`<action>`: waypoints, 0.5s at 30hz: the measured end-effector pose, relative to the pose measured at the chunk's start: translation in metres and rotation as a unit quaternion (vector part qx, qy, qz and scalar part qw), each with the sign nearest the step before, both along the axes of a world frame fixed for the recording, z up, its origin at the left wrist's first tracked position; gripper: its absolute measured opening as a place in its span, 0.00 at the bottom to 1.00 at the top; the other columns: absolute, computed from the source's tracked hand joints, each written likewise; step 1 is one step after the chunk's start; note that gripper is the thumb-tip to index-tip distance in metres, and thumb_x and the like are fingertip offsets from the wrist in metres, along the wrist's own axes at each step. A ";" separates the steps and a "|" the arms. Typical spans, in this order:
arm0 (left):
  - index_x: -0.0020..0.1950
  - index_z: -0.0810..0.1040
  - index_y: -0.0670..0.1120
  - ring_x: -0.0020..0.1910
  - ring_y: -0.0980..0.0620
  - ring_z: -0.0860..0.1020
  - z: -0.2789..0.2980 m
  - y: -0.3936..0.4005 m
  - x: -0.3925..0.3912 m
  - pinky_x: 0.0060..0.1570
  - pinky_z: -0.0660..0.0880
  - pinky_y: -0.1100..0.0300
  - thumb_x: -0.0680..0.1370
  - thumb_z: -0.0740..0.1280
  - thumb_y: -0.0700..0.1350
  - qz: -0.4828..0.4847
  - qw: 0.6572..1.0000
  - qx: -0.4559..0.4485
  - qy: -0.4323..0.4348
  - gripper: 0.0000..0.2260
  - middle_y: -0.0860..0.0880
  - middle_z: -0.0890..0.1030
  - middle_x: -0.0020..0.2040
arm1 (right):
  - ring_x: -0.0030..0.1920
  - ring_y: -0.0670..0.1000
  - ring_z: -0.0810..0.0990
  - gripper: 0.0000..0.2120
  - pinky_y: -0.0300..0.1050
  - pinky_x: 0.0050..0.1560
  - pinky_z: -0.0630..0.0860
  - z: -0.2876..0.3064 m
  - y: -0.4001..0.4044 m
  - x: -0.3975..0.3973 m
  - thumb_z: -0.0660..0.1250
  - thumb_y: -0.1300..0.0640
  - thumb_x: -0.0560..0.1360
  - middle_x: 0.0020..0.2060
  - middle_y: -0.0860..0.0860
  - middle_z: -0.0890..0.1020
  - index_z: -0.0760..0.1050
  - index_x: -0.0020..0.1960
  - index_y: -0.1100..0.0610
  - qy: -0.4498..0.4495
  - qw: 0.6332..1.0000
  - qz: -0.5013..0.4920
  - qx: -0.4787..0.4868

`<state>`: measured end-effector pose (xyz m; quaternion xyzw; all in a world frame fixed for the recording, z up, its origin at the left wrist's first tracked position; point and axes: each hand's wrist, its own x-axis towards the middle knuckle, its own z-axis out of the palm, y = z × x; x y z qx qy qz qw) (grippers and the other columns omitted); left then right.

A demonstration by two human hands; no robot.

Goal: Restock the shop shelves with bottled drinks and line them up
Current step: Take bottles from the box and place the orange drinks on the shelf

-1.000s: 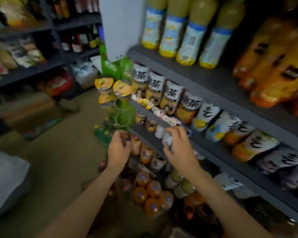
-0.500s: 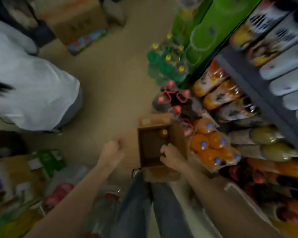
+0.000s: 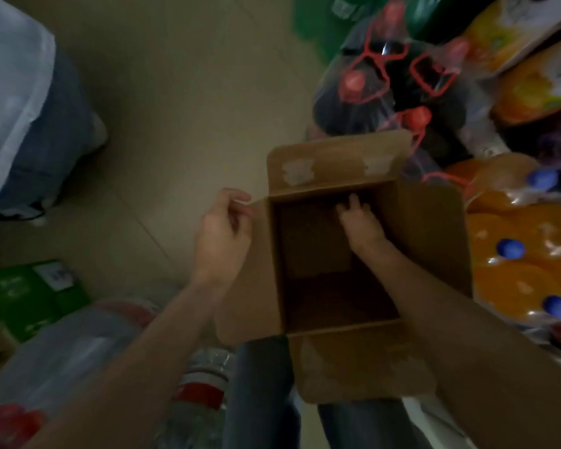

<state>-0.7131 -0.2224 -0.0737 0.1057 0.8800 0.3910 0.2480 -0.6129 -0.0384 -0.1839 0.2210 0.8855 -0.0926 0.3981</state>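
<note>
An open brown cardboard box [image 3: 334,163] stands on the floor in front of my knees, its inside dark. My right hand [image 3: 358,222] reaches down into it, fingers against the far inner wall; whatever they touch is hidden in shadow. My left hand [image 3: 222,234] is at the box's left flap, thumb and curled fingers pinching its top corner. A shrink-wrapped pack of orange drink bottles [image 3: 515,254] with blue caps lies right of the box.
Dark cola bottles [image 3: 353,82] with red caps and handles stand behind the box. Clear water bottles [image 3: 201,384] with red labels lie at lower left beside a green carton [image 3: 30,293]. A person in a white top [image 3: 13,108] crouches at the left.
My view dropped from the shelves to the floor and closed in on the box. My right hand went from the box's rim deep inside it. My left hand moved onto the left flap.
</note>
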 end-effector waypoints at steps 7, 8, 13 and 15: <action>0.47 0.72 0.49 0.36 0.65 0.76 0.114 0.030 0.009 0.39 0.70 0.68 0.72 0.58 0.29 -0.006 0.994 0.068 -0.085 0.16 0.54 0.75 0.38 | 0.51 0.58 0.76 0.13 0.49 0.50 0.72 0.185 0.009 -0.007 0.69 0.60 0.71 0.53 0.58 0.75 0.75 0.55 0.61 0.111 0.978 -0.099 -0.146; 0.48 0.72 0.47 0.34 0.67 0.75 0.146 0.041 0.003 0.36 0.70 0.71 0.72 0.58 0.30 0.001 0.990 0.098 -0.097 0.13 0.53 0.75 0.38 | 0.46 0.56 0.77 0.12 0.48 0.46 0.72 0.231 0.019 -0.011 0.70 0.58 0.70 0.46 0.58 0.78 0.77 0.51 0.62 0.133 0.974 -0.093 -0.155; 0.61 0.70 0.33 0.33 0.69 0.76 0.317 0.091 -0.017 0.36 0.71 0.77 0.69 0.66 0.27 -0.197 0.940 0.173 -0.220 0.21 0.54 0.79 0.40 | 0.30 0.47 0.75 0.09 0.33 0.31 0.68 0.485 0.066 -0.030 0.73 0.58 0.66 0.31 0.55 0.79 0.79 0.42 0.63 0.266 0.951 -0.059 -0.148; 0.68 0.63 0.36 0.43 0.68 0.74 0.390 0.108 -0.024 0.41 0.70 0.77 0.61 0.68 0.38 -0.320 0.917 0.137 -0.193 0.35 0.51 0.75 0.50 | 0.28 0.43 0.75 0.05 0.31 0.30 0.67 0.589 0.080 -0.032 0.73 0.57 0.66 0.29 0.52 0.79 0.79 0.39 0.56 0.317 0.939 -0.055 -0.124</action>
